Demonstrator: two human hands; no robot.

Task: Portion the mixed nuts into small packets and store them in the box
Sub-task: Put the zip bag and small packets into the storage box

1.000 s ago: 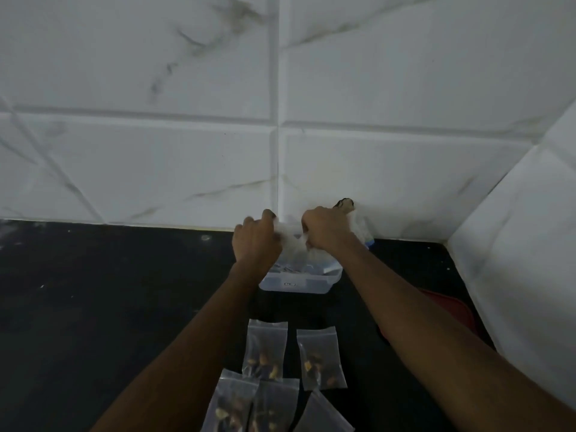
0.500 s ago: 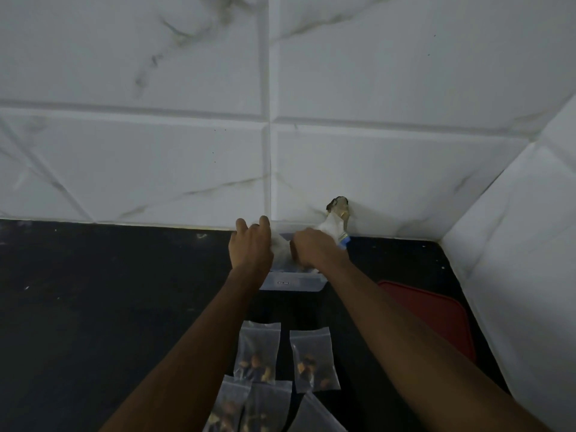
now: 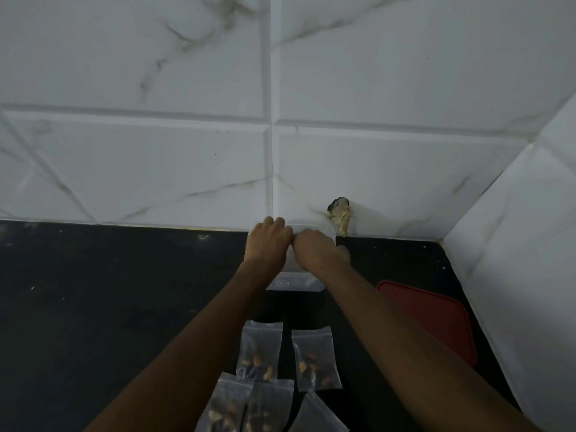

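Fingers curl on both of your hands: your left hand (image 3: 268,241) and your right hand (image 3: 314,251) meet knuckle to knuckle, each closed round a bunch of the one clear plastic bag (image 3: 290,260) that shows between and beyond them. Your fingertips are hidden behind the knuckles, and what the bag holds cannot be made out. You hold it right above the one box (image 3: 296,285), a pale translucent tub standing on the black counter (image 3: 109,307) close to the back wall (image 3: 156,151); only its near wall shows beneath your wrists. Nearer to you, between your two forearms, five small packets lie flat on the counter. Two make the far row, side by side and just apart: the far-left packet (image 3: 260,353) and the far-right packet (image 3: 314,360), each with a small cluster of nuts at its lower end. Three make the near row, cut off by the bottom edge of the view: the near-left packet (image 3: 227,406) and the near-middle packet (image 3: 271,410) overlap and both carry nuts, while the near-right packet (image 3: 318,416) shows only a corner. On your right, one red lid (image 3: 436,319) lies flat on the counter, near the box and beside the side wall (image 3: 530,244). Both walls are white veined tile, and one dark-edged chipped spot (image 3: 339,216) marks the back wall just beyond your right hand.
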